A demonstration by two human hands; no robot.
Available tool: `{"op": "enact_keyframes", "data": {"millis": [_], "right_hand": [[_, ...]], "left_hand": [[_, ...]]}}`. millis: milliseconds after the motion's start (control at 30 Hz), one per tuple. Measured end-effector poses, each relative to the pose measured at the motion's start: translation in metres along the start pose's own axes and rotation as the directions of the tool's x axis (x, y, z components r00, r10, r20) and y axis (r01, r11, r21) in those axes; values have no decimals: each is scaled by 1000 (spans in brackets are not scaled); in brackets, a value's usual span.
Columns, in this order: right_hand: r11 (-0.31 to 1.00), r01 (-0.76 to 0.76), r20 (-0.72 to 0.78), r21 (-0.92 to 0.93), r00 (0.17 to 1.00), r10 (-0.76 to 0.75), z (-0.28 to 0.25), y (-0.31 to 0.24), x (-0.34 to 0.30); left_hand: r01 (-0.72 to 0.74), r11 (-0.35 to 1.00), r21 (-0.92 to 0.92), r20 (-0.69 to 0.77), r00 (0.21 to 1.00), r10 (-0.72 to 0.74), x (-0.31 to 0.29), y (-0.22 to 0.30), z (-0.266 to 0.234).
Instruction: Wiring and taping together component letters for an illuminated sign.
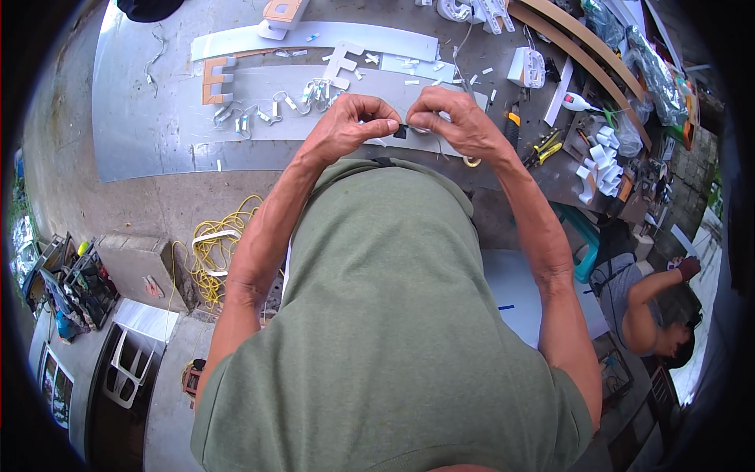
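pinched narrowly by the left hand [351, 124], a small black piece [402, 132] points toward the torso [385, 267], long axis unclear.

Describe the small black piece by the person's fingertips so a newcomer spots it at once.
Start at the wide grey worktop across the top of the view, then find its near side, where the left hand and right hand almost meet. The small black piece shows between their fingertips. Its dark, squarish shape sets it apart from the white scraps beyond.
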State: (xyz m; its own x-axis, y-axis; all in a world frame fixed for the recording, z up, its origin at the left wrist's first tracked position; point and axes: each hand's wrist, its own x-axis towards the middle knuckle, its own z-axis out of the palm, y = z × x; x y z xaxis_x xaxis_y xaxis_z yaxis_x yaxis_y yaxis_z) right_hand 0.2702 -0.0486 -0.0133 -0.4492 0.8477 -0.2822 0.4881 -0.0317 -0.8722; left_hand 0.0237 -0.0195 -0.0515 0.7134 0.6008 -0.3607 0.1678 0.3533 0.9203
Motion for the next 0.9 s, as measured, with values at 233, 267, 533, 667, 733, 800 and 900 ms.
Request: {"op": "enact_keyframes", "data": {"millis": [233,267,533,667,733,800,900], "right_hand": [[979,187,-264,-85,943,-203,14,-18,-13],[959,215,-275,-187,926,-261,16,-20,-13],[898,285,-346,-335,849,-399,30,-18,-18],[874,337,-386,-351,798,-462,30,-17,-20],[862,343,-388,-374,786,-481,30,-18,-21],[861,345,-409,-373,772,-486,32,-20,-22],[887,332,-442,-321,776,-450,35,-21,-24]], "left_hand": [[84,968,-236,-107,988,-111,-5,8,3],[91,964,-249,-109,987,-121,-6,10,5],[80,918,-389,-74,990,-117,-11,12,8],[80,919,-387,-56,992,-110,-14,14,10],[70,917,-393,-51,994,-98,-16,10,10],[62,914,-400,-45,995,-88,-18,10,10],[61,933,-354,-58,995,-87,-23,20,11]]}}
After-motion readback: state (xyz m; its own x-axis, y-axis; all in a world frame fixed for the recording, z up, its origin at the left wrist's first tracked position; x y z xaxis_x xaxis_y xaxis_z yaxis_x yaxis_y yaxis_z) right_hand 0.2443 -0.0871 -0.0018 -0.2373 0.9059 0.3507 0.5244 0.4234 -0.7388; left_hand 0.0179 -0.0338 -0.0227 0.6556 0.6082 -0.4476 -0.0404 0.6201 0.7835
